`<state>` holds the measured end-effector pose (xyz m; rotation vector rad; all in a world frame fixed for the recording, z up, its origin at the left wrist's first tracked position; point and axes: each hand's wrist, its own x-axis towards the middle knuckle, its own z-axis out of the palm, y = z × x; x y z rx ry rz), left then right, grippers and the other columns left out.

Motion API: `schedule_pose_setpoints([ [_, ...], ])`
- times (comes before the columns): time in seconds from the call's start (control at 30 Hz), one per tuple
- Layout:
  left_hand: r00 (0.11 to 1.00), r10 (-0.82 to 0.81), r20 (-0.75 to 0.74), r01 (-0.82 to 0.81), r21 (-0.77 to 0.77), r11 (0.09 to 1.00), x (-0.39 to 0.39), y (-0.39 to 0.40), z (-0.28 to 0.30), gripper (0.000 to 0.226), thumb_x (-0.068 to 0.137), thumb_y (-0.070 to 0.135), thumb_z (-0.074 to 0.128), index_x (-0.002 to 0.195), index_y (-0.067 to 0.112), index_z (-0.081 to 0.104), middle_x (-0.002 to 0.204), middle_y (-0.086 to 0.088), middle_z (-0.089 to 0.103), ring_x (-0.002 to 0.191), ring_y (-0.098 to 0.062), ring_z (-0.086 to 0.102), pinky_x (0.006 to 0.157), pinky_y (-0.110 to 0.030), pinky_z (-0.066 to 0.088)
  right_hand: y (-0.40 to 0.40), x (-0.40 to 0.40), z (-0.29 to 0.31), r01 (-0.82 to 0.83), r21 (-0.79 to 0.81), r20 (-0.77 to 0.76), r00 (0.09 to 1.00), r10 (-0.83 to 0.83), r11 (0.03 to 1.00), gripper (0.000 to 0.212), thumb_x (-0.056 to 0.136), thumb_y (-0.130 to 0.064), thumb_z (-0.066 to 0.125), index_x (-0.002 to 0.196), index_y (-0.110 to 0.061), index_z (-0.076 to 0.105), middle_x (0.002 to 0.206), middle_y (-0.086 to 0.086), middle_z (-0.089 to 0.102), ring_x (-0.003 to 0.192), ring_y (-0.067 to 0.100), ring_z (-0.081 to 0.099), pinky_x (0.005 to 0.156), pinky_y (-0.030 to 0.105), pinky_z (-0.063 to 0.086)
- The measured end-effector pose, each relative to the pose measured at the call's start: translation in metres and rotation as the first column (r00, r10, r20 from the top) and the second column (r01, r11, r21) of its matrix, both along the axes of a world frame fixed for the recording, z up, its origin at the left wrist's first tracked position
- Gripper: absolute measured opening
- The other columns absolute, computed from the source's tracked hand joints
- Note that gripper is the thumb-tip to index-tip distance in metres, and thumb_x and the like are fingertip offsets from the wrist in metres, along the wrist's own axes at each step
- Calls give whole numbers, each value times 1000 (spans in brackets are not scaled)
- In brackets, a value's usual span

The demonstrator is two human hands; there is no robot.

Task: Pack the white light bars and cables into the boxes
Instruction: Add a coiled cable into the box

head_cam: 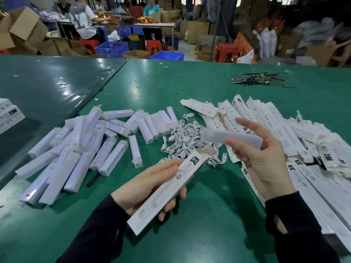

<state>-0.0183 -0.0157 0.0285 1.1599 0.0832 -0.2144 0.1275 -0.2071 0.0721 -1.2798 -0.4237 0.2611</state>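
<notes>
Box (167, 190) gripped in left hand (146, 188) | light bar (231, 139) pinched in right hand (260, 160)

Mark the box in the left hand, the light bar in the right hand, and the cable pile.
box (167, 188), head view, middle of printed face
light bar (218, 135), head view, bare left half
cable pile (182, 137), head view, centre of tangle

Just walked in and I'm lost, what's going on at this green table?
A person is packing lights at a green table. Their left hand holds a long white box with its end flap open, and their right hand holds a white light bar just above that opening, not yet inside. More light bars lie heaped to the left, a tangle of white cables sits in the middle, and flat boxes are piled to the right.
</notes>
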Motion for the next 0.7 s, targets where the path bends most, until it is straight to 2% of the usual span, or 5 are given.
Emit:
schedule_pose_setpoints([
  [0.27,1000,12,6,-12,6,1000,-1,1,1,45,83,41,62,127,32,61,81,-16,62,47,-20,54,38,-25,49,-6,2,-2,-31,-145,71,997,41,989,62,51,-33,82,110,-33,61,76,-2,57,57,6,53,56,16,49],
  [0.37,1000,28,5,-28,7,1000,-1,3,2,43,84,40,61,127,33,61,80,-16,63,47,-20,54,38,-25,49,-9,6,-4,-42,-210,87,994,62,977,55,63,-16,82,111,-32,60,70,-7,61,55,7,52,55,17,49],
  [0.47,1000,10,2,-10,47,999,-1,2,1,37,87,37,60,125,34,62,79,-15,63,47,-20,54,38,-25,49,-9,8,-6,-49,-251,117,990,80,967,50,74,1,75,110,-29,59,73,5,62,50,9,47,49,17,45],
  [0.57,999,-38,0,38,97,995,-1,2,1,40,88,38,63,127,33,61,78,-16,63,46,-19,55,39,-25,50,-12,11,-5,-65,-291,125,987,105,954,47,66,-1,81,98,-31,61,69,8,55,46,11,41,44,18,38],
  [0.7,990,-143,-6,142,116,983,-3,4,0,44,88,39,64,131,30,57,80,-17,63,45,-19,56,40,-25,51,-14,16,-4,-189,-292,42,977,210,938,26,58,-7,69,72,-28,63,66,12,47,45,12,35,40,17,30],
])
